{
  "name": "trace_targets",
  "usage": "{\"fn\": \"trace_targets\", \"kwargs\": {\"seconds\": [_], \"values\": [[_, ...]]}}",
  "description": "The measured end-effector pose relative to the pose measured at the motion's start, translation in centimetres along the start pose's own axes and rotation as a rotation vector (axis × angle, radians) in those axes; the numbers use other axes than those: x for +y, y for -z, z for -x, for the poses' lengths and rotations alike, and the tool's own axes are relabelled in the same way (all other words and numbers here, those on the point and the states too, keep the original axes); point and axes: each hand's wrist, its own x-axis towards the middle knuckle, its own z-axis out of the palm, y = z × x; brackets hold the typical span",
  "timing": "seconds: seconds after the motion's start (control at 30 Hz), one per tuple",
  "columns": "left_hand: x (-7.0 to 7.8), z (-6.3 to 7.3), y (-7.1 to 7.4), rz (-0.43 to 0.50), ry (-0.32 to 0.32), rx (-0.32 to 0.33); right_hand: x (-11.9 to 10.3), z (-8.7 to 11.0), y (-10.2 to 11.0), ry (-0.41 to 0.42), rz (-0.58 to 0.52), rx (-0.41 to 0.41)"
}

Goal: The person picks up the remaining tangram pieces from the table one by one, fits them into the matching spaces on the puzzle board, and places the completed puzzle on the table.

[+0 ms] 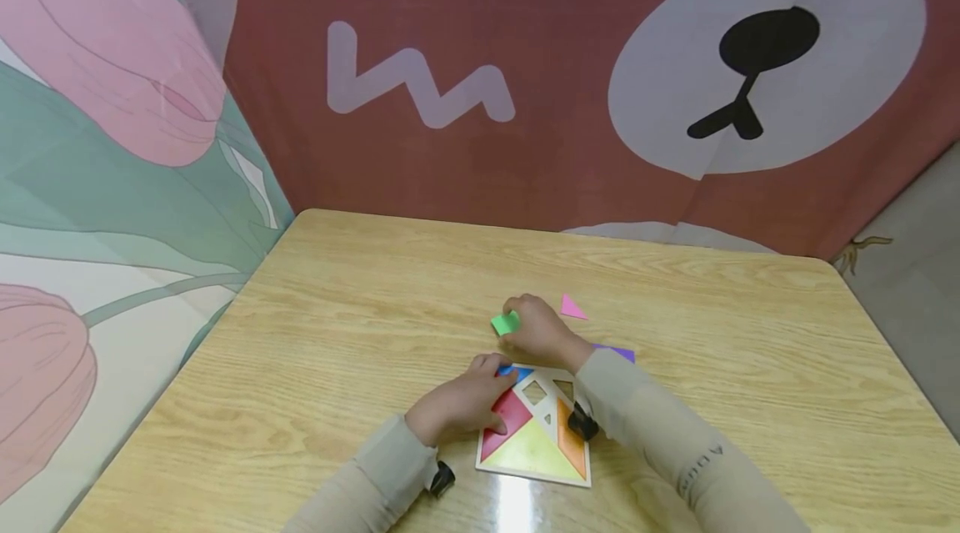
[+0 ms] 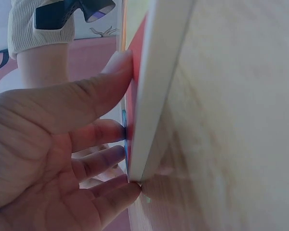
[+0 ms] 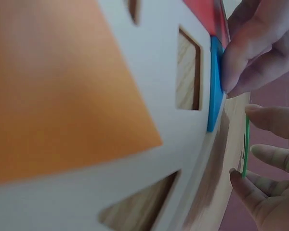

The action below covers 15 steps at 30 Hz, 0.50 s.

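On the table point(image 1: 337, 308), a puzzle board point(image 1: 542, 408) is lying under the relaxed left hand point(image 1: 467, 395), which is touching its red piece point(image 1: 513, 414) and partly hiding a blue piece point(image 1: 522, 373). Beyond, the right hand point(image 1: 538, 329) is pinching a green piece point(image 1: 502, 324), covering part of it.

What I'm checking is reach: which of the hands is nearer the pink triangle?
Right. The right hand is just left of the pink triangle, holding the green piece; the left hand is farther off, touching the puzzle board.
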Motion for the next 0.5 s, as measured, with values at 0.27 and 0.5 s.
{"fn": "trace_targets", "kwargs": {"seconds": [0.27, 0.5], "values": [[0.01, 0.08, 0.06, 0.007, -0.003, -0.007, 0.0, 0.83, 0.06, -0.002, 0.021, 0.017], [0.28, 0.27, 0.44, 0.007, -0.029, 0.001, 0.17, 1.05, 0.03, -0.017, 0.04, 0.029]]}}
